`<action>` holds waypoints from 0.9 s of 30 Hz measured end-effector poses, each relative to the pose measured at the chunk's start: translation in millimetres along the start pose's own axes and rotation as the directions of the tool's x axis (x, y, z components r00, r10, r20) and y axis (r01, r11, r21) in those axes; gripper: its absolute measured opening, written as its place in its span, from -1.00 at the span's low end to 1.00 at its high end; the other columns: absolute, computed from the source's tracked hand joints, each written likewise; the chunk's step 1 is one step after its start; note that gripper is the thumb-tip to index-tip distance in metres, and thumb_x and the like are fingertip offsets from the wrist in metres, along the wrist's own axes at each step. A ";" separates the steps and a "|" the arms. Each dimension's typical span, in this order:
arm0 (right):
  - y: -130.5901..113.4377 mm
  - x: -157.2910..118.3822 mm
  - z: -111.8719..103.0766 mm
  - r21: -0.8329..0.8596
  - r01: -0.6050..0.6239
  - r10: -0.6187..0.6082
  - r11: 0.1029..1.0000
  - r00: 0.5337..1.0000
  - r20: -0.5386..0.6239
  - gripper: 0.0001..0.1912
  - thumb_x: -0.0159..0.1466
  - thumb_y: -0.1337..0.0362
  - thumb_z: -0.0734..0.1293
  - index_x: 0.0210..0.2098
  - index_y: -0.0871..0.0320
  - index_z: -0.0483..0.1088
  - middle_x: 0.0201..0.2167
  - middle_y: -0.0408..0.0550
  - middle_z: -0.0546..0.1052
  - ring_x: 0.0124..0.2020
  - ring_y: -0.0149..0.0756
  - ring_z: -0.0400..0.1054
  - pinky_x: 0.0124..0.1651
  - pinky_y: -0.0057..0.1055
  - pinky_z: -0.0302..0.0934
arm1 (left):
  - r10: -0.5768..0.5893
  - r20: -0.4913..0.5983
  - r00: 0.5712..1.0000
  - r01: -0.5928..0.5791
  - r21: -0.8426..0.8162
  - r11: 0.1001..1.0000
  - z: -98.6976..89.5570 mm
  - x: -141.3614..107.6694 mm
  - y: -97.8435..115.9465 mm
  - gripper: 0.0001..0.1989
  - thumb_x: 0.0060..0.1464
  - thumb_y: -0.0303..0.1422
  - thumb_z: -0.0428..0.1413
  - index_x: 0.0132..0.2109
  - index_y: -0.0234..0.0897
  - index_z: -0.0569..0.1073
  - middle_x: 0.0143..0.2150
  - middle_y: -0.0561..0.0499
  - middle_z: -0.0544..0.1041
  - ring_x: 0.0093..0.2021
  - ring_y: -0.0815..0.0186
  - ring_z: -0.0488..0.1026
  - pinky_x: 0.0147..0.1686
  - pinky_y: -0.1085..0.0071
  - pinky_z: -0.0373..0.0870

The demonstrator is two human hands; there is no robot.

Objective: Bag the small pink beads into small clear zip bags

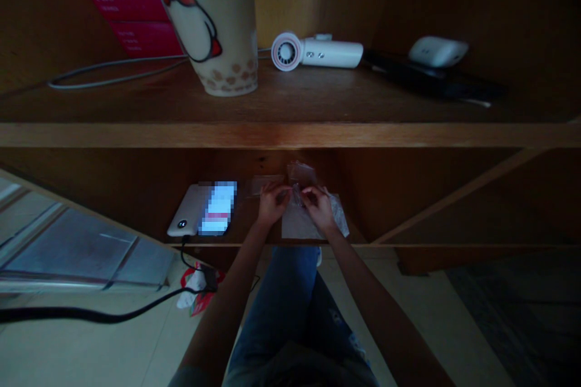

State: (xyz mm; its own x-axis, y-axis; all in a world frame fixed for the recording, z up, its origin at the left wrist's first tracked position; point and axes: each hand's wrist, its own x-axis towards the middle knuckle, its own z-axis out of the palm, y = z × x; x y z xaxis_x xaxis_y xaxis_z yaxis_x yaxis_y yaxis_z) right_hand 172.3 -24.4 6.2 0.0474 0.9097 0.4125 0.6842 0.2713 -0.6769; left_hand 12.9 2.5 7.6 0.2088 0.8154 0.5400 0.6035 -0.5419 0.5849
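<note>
On the lower shelf, my left hand [271, 203] and my right hand [319, 207] face each other, fingers pinched. Between their fingertips is a crumpled piece of clear plastic [296, 195], which looks like a small bag; its contents cannot be made out. Just beyond the fingers lies more clear plastic [302, 172]. Under my right hand spreads a whitish, translucent sheet [297, 224]. A flat clear packet [265, 182] lies behind my left hand, partly covered by it.
To the left lie a lit phone [218, 208] and a pale power bank [185, 210] with a black cable. On the upper shelf [290, 134] stand a bubble tea cup [222, 24], a white handheld fan [318, 53] and a white mouse-like object [438, 51]. The shelf edge overhangs the hands.
</note>
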 end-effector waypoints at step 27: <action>-8.6 -4.4 5.7 -0.336 0.106 -0.060 0.936 0.988 0.143 -0.85 0.08 0.36 0.26 -0.36 0.09 0.42 -0.29 -0.06 0.41 -0.13 -0.19 0.15 -0.05 -0.30 0.04 | -0.126 -0.300 0.946 0.120 -0.037 0.992 -3.2 1.4 -3.9 -0.89 0.01 -0.40 0.07 -0.32 -0.26 0.49 -0.34 -0.01 0.53 -0.26 0.26 0.41 -0.18 0.30 0.29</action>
State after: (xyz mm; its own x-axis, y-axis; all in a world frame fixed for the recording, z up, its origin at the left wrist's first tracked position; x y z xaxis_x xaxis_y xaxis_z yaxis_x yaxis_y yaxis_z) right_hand 162.0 -28.9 6.7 -0.0987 0.9272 0.3612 0.8898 0.2447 -0.3852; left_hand 8.3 5.0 8.0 -0.1096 0.7780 0.6186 0.5952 -0.4471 0.6678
